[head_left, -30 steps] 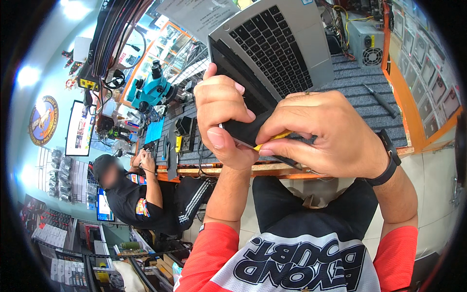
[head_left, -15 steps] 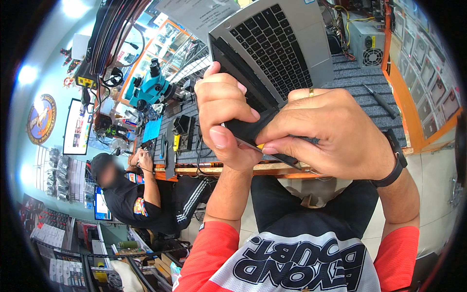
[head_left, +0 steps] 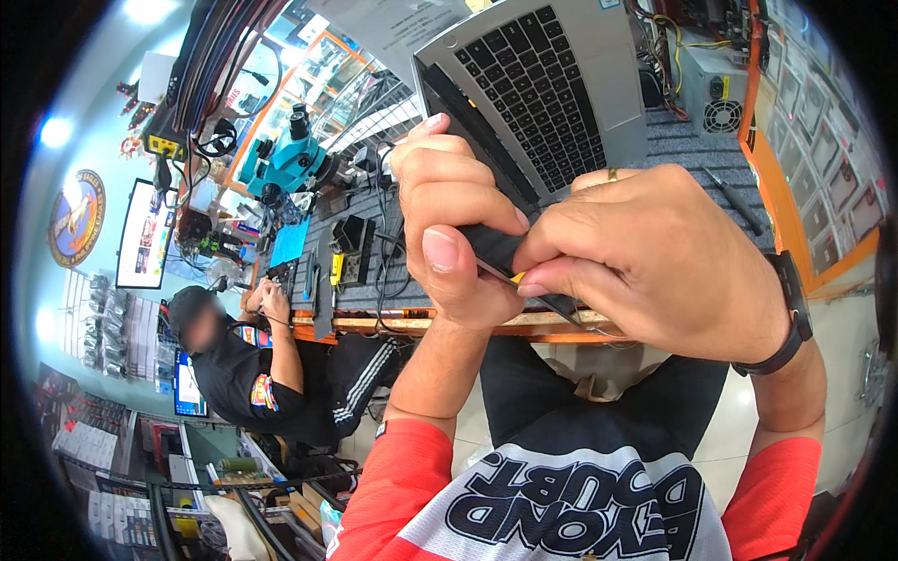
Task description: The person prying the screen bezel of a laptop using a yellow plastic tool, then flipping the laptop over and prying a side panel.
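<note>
A silver laptop (head_left: 613,93) with black keys is tilted up on the bench, its dark lid (head_left: 491,245) angled toward me. My left hand (head_left: 458,224) is wrapped round the lid's edge, with the thumb on the near side. Against that same edge my right hand (head_left: 645,262) is closed in a pinch. A small yellow piece (head_left: 516,279) shows at its fingertips; most of it is hidden, so its exact kind is unclear. My fingers cover much of the lid.
A dark-handled tool (head_left: 734,201) lies right on the ridged grey mat (head_left: 678,150), near a metal power supply (head_left: 713,93). A teal microscope (head_left: 290,154) and a yellow-handled tool (head_left: 336,271) are to the left. A co-worker (head_left: 248,365) sits far left, hands at the bench.
Both hands and the laptop have shifted slightly to the right in view. The pinch at the lid's edge stays, and more of the yellow piece shows.
</note>
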`<state>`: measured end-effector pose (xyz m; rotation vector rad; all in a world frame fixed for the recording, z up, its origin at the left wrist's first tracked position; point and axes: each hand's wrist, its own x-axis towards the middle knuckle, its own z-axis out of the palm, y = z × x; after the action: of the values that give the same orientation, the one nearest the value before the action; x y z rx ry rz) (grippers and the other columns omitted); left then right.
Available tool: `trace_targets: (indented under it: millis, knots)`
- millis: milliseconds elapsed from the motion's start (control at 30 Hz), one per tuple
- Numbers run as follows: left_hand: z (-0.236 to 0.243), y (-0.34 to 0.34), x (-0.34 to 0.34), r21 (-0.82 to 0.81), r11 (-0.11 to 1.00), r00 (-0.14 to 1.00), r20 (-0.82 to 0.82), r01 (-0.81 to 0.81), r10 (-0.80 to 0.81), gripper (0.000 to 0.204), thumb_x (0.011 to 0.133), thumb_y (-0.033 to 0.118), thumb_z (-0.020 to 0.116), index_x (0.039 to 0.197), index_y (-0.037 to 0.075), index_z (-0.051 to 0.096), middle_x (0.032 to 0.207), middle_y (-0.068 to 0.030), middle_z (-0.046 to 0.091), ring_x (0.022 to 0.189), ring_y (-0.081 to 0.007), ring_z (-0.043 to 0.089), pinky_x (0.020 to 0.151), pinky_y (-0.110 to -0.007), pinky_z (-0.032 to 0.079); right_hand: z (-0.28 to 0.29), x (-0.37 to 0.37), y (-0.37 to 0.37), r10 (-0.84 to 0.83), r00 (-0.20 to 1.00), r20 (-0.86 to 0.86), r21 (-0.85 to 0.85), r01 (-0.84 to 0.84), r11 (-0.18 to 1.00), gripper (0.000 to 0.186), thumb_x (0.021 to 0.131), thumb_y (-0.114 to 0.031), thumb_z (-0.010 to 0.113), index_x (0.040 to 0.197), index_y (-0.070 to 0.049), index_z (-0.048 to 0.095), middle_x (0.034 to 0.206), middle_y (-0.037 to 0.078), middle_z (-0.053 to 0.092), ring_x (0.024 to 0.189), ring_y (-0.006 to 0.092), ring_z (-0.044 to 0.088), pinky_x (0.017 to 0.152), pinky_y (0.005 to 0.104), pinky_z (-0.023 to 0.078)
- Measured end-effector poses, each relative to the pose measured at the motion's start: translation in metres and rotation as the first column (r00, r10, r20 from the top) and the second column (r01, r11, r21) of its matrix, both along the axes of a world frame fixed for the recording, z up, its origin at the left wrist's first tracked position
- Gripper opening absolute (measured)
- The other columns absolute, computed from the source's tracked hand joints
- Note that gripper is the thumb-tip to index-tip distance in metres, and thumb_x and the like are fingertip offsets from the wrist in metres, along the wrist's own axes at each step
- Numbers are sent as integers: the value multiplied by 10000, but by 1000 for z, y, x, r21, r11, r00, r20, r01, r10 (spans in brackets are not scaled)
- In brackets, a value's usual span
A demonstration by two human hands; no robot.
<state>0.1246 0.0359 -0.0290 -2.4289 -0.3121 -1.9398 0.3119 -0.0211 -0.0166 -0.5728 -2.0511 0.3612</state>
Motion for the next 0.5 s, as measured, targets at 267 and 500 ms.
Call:
trace_targets:
  millis: [267, 500]
  knots:
    - [0, 1, -1, 4, 1000, 1000, 3, 15, -15, 456, 1105, 354, 341, 802, 136, 602, 808, -25, 555, 838, -221, 517, 1079, -533, 383, 6, -3, -3, -62, 993, 102, -12, 63, 998, 85, 879, -144, 771, 886, -77, 720, 725, 70, 672, 656, 284, 637, 620, 385, 494]
    - [0, 3, -3, 11, 999, 999, -12, 41, -41, 454, 1101, 361, 354, 800, 130, 603, 804, -28, 554, 838, -232, 508, 1049, -538, 394, 3, -10, -10, -93, 995, 28, 32, 92, 995, 94, 821, -78, 792, 880, -74, 720, 721, 64, 662, 646, 280, 626, 609, 377, 479]
